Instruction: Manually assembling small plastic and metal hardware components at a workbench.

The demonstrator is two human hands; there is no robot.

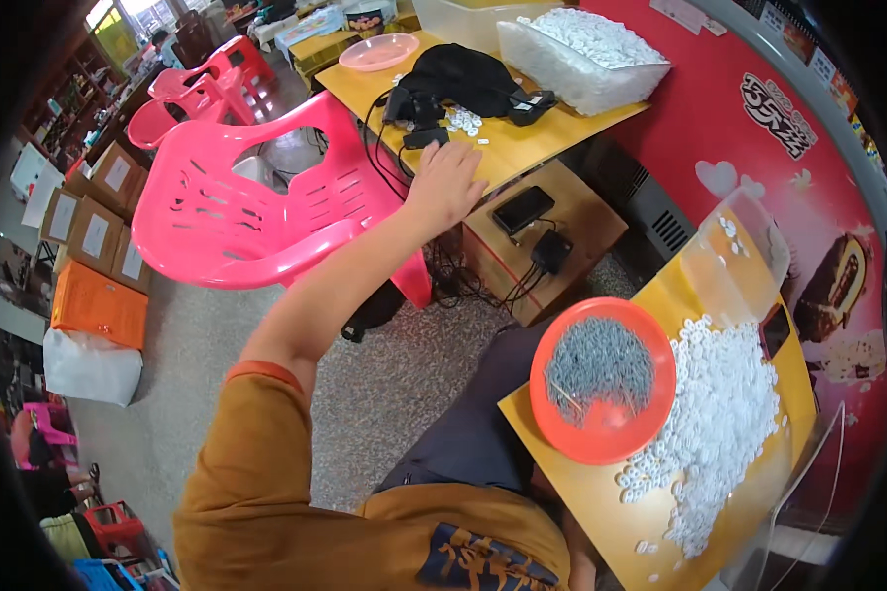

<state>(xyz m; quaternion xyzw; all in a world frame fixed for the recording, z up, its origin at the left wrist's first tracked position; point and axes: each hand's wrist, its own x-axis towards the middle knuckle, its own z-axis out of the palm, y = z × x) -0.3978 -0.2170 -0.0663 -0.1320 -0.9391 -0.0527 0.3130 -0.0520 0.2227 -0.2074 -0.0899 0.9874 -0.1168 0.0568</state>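
My left hand (445,187) reaches forward to the near edge of a yellow table (522,153), back up, fingers stretched out and apart. Just beyond its fingertips lies a small black box (426,138) with cables, and a few small white plastic pieces (463,120) are scattered beside it. A black cloth or bag (468,74) sits behind them. My right hand is out of sight; only a bit of arm shows at the lower edge. On the yellow board at my right, a red plate (611,443) holds many thin grey metal pins or nails (601,360) next to a heap of white pieces (719,414).
A clear bin (562,74) full of white pieces and a pink plate (379,52) stand on the far table. A pink plastic chair (237,197) is at the left. Below the table, a wooden stand (572,231) carries a phone (522,209) and black adapter (552,252).
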